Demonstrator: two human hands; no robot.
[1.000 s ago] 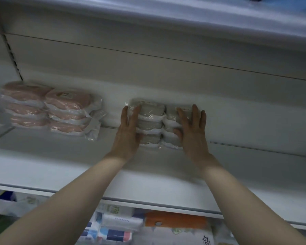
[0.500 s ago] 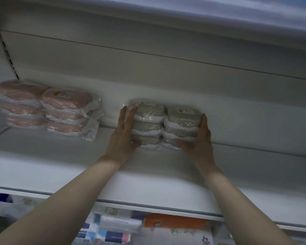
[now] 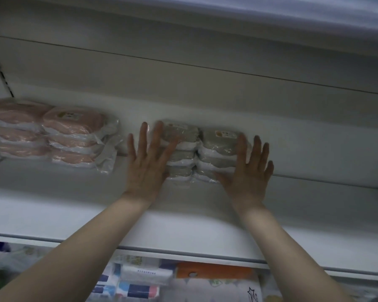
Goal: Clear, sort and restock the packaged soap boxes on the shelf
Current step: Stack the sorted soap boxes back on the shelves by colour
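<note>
- Opened out from the earlier clasp, fingers now spread straight, nothing gripped.
- Grey soap packs (image 3: 216,147) stacked two-wide, mid-shelf against the back edge.
- Left hand (image 3: 147,164) flat on the left stack's front; right hand (image 3: 249,171) flat against the right stack.
- Pink soap packs (image 3: 74,136) towards the back left corner of the shelf (image 3: 205,216).

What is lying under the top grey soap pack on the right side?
Under the top grey pack, two more grey packs lie stacked, down to the white shelf. The right hand covers their right ends, so those parts cannot be seen.
</note>
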